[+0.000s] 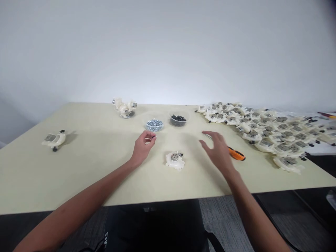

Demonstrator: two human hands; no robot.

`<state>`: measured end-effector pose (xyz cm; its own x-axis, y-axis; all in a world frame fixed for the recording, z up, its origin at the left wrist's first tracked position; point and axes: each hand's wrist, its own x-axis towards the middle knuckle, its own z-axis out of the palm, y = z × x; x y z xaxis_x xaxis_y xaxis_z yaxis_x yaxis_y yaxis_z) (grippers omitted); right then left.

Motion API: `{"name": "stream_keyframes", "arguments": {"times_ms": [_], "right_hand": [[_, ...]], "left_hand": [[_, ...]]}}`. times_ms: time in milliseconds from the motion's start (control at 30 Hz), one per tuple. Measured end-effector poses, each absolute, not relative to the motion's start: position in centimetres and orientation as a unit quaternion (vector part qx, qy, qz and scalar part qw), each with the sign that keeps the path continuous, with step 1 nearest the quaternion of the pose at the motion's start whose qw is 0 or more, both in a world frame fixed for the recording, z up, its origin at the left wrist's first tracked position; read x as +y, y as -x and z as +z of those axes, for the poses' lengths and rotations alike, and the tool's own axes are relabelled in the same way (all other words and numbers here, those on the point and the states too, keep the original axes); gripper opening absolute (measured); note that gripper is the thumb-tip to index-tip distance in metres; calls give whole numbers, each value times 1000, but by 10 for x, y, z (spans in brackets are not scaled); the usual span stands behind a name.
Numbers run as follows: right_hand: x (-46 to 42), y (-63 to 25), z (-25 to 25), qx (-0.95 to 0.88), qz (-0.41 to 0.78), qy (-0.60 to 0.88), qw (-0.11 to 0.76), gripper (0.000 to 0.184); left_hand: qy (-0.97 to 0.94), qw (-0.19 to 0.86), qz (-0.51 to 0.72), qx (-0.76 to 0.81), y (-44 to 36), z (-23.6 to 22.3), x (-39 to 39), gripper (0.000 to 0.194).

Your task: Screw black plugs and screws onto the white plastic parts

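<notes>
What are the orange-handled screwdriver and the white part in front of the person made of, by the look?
The screwdriver handle looks like glossy moulded plastic, orange with a black end; the smooth sheen suggests this. Its thin shaft looks like bright steel. The white part looks like matte moulded plastic, from its even, lobed form. Its grey insert looks metallic, but it's too small to tell which metal.

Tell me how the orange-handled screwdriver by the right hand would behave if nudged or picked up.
The orange-handled screwdriver probably rolls if nudged, since its handle looks rounded and it lies loose on the cream table. It should feel stiff, with its slim metal shaft. Its weight likely sits toward the thick handle.
</notes>
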<state>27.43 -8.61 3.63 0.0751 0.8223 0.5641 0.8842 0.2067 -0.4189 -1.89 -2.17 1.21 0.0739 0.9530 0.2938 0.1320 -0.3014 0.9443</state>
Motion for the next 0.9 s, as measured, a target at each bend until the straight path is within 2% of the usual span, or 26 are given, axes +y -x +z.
{"name": "stream_keyframes", "arguments": {"times_ms": [100, 167, 200, 300, 400, 467, 667, 900], "right_hand": [[-106, -343, 16, -587, -142, 755, 256, 60], [-111, -376, 2, -583, -82, 787, 187, 53], [-111, -386, -3, -595, -57, 780, 187, 46], [-108, -394, -7, -611, -25, 738, 284, 35], [-100, -373, 8, -579, 56, 695, 422, 41], [-93, -351, 23, -571, 156, 656, 468, 44], [-51, -288, 38, -622, 342, 552, 436, 36], [-39, -276, 11, -613, 404, 549, 399, 34]], "left_hand": [[-614, 399, 511, 450, 20, 5, -14, 17], [-611, 404, 504, 458, 20, 1, -10, 19], [-611, 407, 499, 461, 19, 0, -9, 20], [-619, 409, 484, 464, 19, -3, -6, 22], [-628, 410, 475, 461, 20, -3, -4, 21], [-628, 415, 471, 459, 20, -2, -4, 21], [-615, 439, 472, 454, 19, -2, -4, 23], [-597, 475, 470, 444, 19, -3, -5, 23]]}}
